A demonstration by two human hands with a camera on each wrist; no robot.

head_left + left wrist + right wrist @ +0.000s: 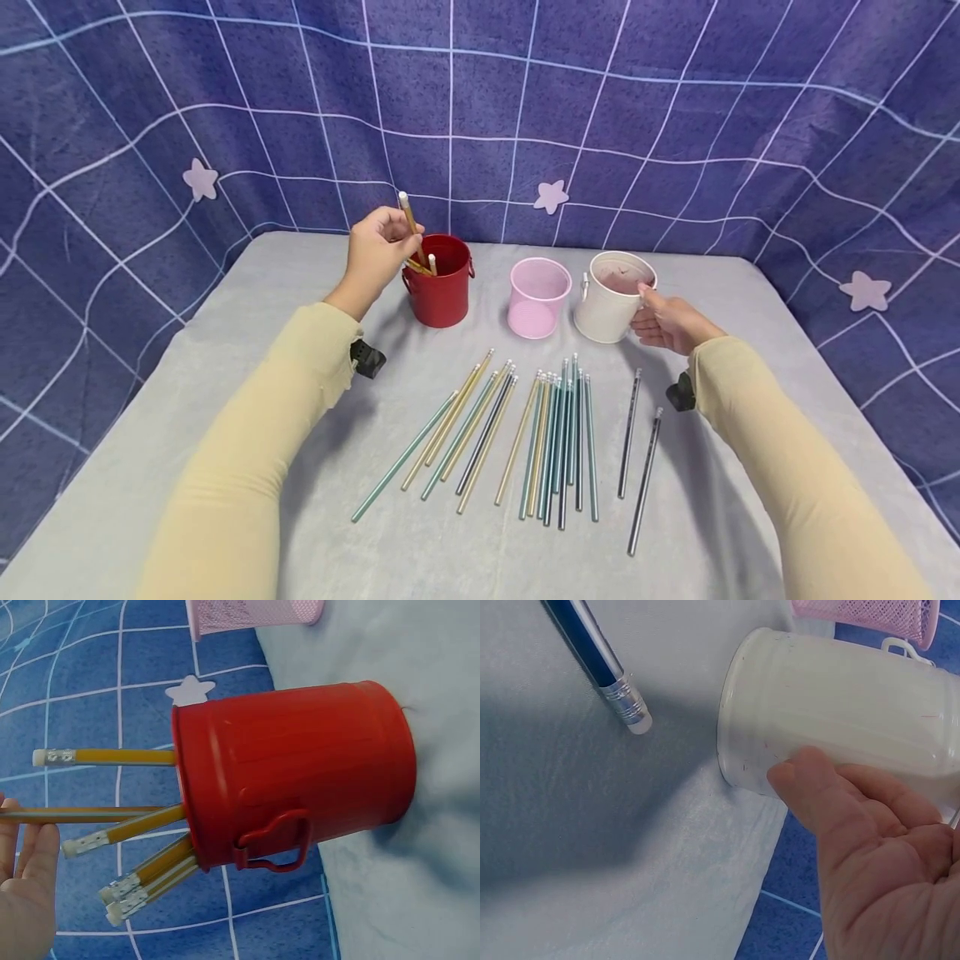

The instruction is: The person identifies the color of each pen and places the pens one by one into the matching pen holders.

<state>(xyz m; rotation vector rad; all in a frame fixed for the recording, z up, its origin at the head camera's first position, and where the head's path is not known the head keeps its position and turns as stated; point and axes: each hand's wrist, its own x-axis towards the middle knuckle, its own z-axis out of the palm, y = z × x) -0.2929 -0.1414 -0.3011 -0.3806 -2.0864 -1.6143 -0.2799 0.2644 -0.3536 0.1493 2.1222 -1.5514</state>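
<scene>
Hands (381, 243) (672, 323) hold slim pencil (408, 213), glossy white bucket (599, 313).

The pencil (409, 215) I pinch in my left hand (379, 250) looks smooth and painted; just below it, the red bucket (441, 302) resembles glossy painted metal. My right hand (671, 323) grips a smooth, shiny white bucket (600, 313). Between both hands, the pink cup (534, 318) is mesh.

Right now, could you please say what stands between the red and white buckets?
In the head view, the pink cup stands there, between the red bucket and the white bucket.
</scene>
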